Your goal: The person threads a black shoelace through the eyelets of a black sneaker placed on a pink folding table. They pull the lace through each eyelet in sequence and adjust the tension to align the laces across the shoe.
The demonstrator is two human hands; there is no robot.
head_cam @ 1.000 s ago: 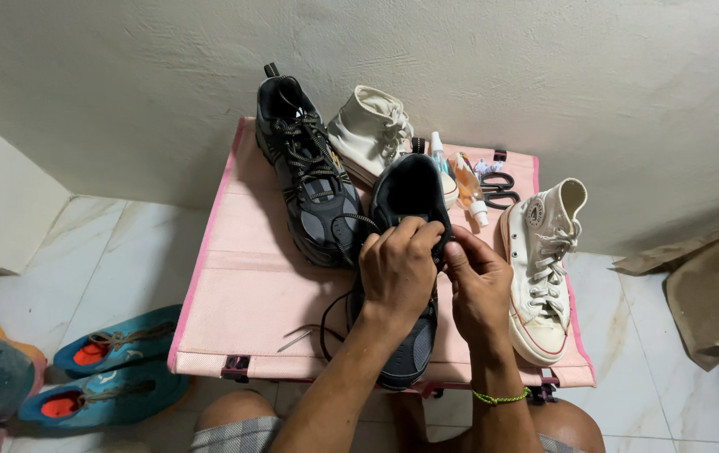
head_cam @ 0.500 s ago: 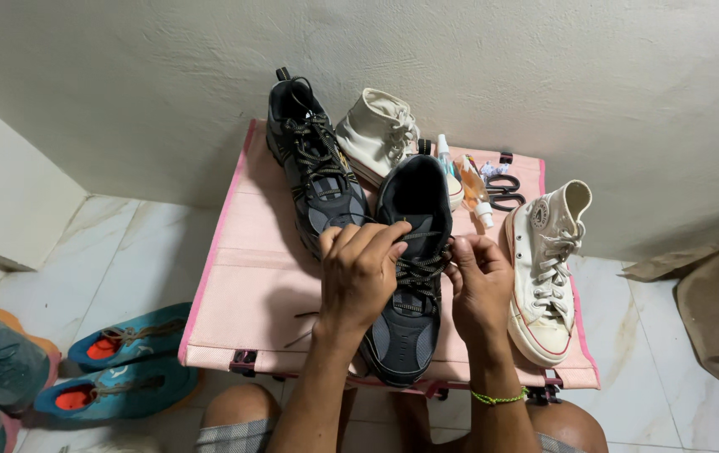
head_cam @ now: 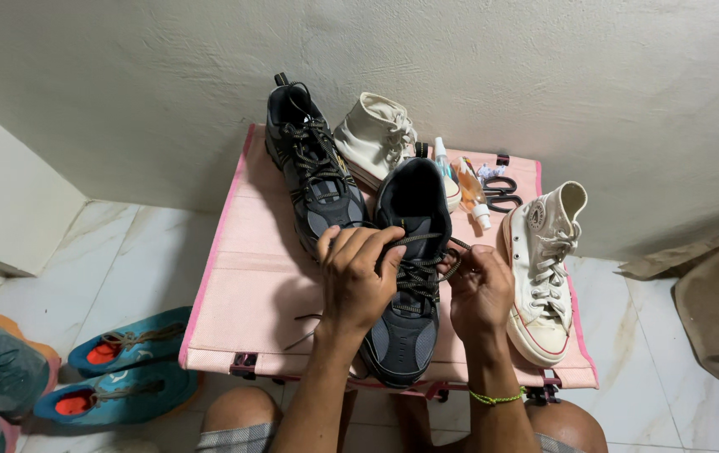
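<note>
On pink fabric table (head_cam: 250,277), hands gripping black mesh shoe (head_cam: 410,277), woven laces (head_cam: 422,273)

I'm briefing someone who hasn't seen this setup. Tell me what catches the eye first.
Both hands work the laces of a dark shoe at the middle of the pink table: left hand over them, right hand pinching a lace. Its twin lies behind-left, and a white high-top lies to the right.

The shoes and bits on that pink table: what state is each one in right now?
Dark shoe in hand: laces loose, both hands on them.
Second dark shoe: laced, lying flat.
White high-top: laced, on its sole.
Cream high-top: behind, partly hidden.
Scissors: lying flat.
Spray bottles: lying down.
Left hand: fingers pinching lace.
Right hand: fingers pinching lace.
</note>
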